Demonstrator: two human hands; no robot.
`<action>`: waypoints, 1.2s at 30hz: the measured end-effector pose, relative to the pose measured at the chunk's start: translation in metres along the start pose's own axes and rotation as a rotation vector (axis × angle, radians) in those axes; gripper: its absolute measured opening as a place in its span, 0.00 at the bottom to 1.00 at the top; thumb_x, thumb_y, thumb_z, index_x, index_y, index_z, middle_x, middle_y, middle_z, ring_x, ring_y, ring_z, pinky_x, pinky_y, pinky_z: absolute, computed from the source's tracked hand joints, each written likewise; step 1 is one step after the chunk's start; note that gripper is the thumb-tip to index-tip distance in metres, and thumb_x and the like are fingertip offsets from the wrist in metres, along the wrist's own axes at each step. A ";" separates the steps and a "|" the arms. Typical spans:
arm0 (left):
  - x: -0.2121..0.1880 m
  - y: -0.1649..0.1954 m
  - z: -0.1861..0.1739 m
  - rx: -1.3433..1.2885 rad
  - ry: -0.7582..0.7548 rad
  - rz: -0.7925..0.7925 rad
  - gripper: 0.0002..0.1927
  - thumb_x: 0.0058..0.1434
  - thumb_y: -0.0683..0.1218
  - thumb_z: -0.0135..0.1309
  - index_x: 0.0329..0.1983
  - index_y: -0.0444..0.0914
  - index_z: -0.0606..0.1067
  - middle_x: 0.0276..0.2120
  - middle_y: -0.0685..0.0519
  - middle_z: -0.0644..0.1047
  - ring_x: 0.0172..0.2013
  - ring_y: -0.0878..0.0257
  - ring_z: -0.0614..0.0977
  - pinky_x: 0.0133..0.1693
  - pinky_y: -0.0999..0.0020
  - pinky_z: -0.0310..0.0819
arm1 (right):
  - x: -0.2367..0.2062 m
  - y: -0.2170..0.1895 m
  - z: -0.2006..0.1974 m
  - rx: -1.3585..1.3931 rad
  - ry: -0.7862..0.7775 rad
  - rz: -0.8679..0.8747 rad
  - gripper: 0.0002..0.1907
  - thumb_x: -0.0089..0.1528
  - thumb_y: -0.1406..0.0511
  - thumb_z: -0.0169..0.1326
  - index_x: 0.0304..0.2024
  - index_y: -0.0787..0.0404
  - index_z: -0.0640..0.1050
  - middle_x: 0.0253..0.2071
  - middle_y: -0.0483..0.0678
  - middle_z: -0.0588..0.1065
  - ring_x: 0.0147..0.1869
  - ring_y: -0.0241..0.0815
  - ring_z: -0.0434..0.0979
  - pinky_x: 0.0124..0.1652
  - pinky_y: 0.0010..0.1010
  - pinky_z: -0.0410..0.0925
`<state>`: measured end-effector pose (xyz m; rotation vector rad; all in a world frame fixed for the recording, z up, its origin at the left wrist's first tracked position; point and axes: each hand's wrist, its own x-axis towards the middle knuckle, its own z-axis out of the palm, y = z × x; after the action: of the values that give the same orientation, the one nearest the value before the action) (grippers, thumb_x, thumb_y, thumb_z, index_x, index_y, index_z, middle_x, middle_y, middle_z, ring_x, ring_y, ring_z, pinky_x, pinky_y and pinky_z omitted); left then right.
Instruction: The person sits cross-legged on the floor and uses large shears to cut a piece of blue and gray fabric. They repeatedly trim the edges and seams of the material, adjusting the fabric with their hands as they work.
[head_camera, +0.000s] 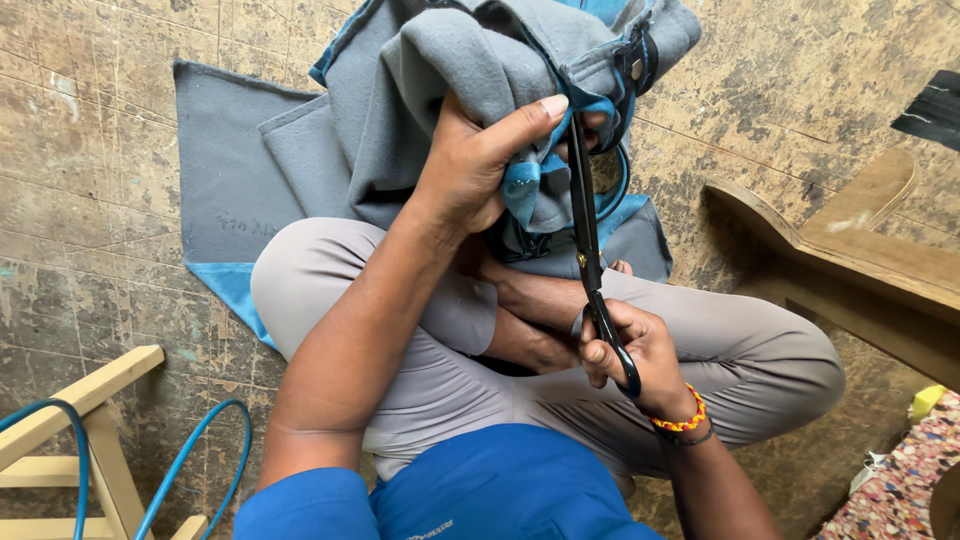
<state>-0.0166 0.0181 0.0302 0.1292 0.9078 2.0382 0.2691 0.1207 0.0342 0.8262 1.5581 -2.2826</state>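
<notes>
Closest to me is the blue shirt front (480, 495), and just past it the crossed legs in light grey trousers (740, 350), seated on a worn, scuffed floor (90, 180).

My right hand (635, 350) sits low, near the right knee, with its fingers through the loops of a pair of long black metal scissors (588, 250) and closed around them. The scissors' long axis runs nearly straight up the picture, away from my body, tilted slightly left at the top; the tips reach into the bunched cloth by my left thumb. I cannot tell whether the blades are parted or closed there, since the folds hide them.

My left hand (470, 170) is higher and further out, clamped on a grey fabric garment with bright blue lining and trim (450, 90), thumb stretched across the bunched edge just beside the blades. So the garment lies forward of and above the right hand, and the left hand is on it while the right reaches it only through the scissors. The two hands are well apart, joined by the line of the tool.

More of the grey cloth drapes over the knees and spreads flat on the floor to the left. A pale wooden frame (90, 420) with a blue cord (195, 455) stands lower left; a curved wooden piece (850, 240) lies right.
</notes>
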 end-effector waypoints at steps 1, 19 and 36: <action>0.000 0.000 0.000 -0.006 -0.007 0.004 0.11 0.68 0.40 0.58 0.50 0.29 0.78 0.41 0.44 0.83 0.40 0.61 0.84 0.41 0.68 0.80 | 0.000 0.000 0.001 0.000 0.000 -0.003 0.21 0.61 0.55 0.64 0.38 0.66 0.74 0.21 0.43 0.73 0.21 0.31 0.71 0.23 0.22 0.66; 0.000 0.006 0.000 -0.060 -0.038 0.003 0.12 0.67 0.38 0.54 0.52 0.28 0.76 0.43 0.41 0.83 0.42 0.57 0.86 0.42 0.65 0.83 | -0.002 -0.003 0.000 -0.015 -0.013 0.000 0.20 0.60 0.55 0.64 0.36 0.64 0.74 0.21 0.43 0.73 0.21 0.31 0.73 0.23 0.22 0.67; -0.002 0.003 -0.001 0.009 -0.084 0.019 0.12 0.67 0.38 0.54 0.51 0.26 0.78 0.43 0.42 0.83 0.40 0.60 0.83 0.43 0.66 0.81 | 0.000 -0.004 -0.003 -0.058 0.009 -0.008 0.18 0.61 0.56 0.64 0.33 0.65 0.75 0.20 0.43 0.73 0.21 0.31 0.72 0.23 0.22 0.66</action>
<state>-0.0183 0.0151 0.0320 0.2273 0.8659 2.0309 0.2679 0.1253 0.0359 0.8182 1.6260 -2.2314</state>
